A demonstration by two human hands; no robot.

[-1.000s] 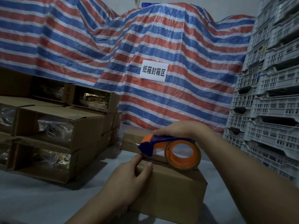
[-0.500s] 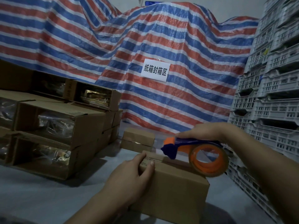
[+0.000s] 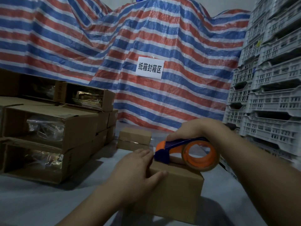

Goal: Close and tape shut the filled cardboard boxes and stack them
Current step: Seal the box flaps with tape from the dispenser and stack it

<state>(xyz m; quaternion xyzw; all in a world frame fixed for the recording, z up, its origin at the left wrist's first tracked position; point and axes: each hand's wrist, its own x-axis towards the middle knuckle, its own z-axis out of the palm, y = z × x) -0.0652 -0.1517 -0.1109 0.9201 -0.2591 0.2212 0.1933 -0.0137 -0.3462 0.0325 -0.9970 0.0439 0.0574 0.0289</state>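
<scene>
Closed brown cardboard box [image 3: 175, 190] sits on the grey floor [image 3: 32, 201], nearest the camera, centre-low in the head view. Left hand [image 3: 136, 173] lies over the box's near-left top corner, fingers spread across the top, thumb down the front face, holding it steady. Right hand [image 3: 189, 129] grips the top of a blue and orange handheld tape dispenser [image 3: 182, 152] carrying a roll of clear tape on an orange core; the dispenser's blue nose touches the box top just beside the left fingertips.

Small closed cardboard box [image 3: 134, 139] stands behind, apart. Stacked open-sided cartons with plastic-wrapped contents [image 3: 48, 132] at left. Red, white and blue striped tarpaulin [image 3: 146, 38] across the back, bearing a white paper sign with black characters [image 3: 149, 68]. Stacked grey plastic crates [image 3: 270, 95] at right.
</scene>
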